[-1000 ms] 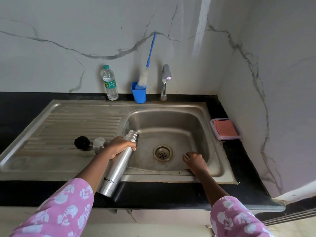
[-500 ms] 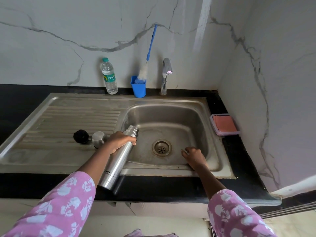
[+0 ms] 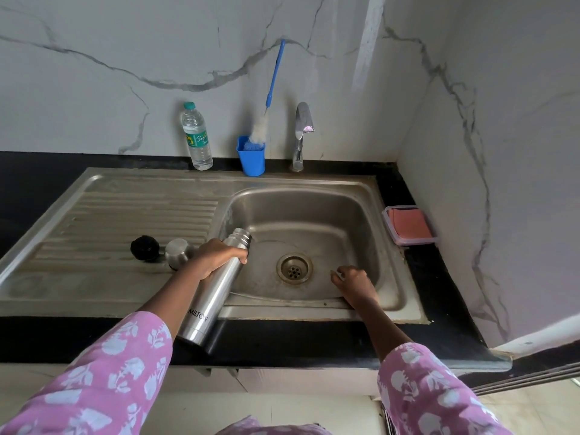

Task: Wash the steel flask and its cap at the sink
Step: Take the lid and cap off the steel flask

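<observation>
The left hand is wrapped round the steel flask just below its threaded neck, fingers curled over the top of the body. The flask is uncapped and tilted, its open mouth out over the left edge of the sink basin and its base back over the black countertop towards the person; MILTON is printed near the base. The right hand is down inside the basin against its near wall, right of the drain, fingers loosely bent with the tips on the steel and nothing in its grasp. Both arms come out of pink floral sleeves.

On the ribbed drainboard, just beside the left wrist and partly hidden by it, sits the steel cap, and to its left, close by, a round black stopper.

Along the back rim stand a plastic water bottle, a blue cup holding a bottle brush whose blue handle leans on the marbled wall, and the tap. On the counter right of the basin a clear tray holds a pink sponge
</observation>
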